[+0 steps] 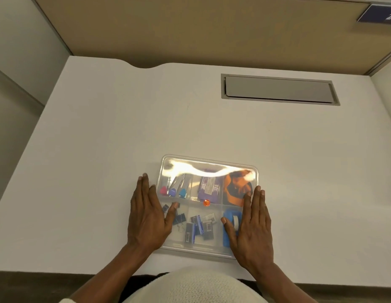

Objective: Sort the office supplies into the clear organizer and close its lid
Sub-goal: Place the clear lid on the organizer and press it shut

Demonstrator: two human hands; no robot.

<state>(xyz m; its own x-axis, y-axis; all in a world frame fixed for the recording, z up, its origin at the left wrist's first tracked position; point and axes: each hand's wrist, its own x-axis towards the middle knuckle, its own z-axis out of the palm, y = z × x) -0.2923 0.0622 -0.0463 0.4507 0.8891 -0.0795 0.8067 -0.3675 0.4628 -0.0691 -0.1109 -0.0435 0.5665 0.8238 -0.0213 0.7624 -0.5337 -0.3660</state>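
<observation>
The clear organizer (208, 164) lies on the white desk near its front edge, with the transparent lid down over its compartments. Through the lid I see coloured pins (173, 191), a purple packet (208, 188), an orange and dark item (238, 189), black binder clips (179, 218), small dark staple boxes (200, 228) and a blue tape dispenser (230, 221). My left hand (147, 215) lies flat along the organizer's left side, thumb on the lid. My right hand (252, 226) lies flat along the right side, thumb on the lid. Both hands hold nothing.
A grey cable hatch (279, 89) is set into the desk (102, 149) at the back right. Beige partition walls close off the back and sides. A dark sign (380, 15) hangs at the top right. The desk's front edge runs just below the organizer.
</observation>
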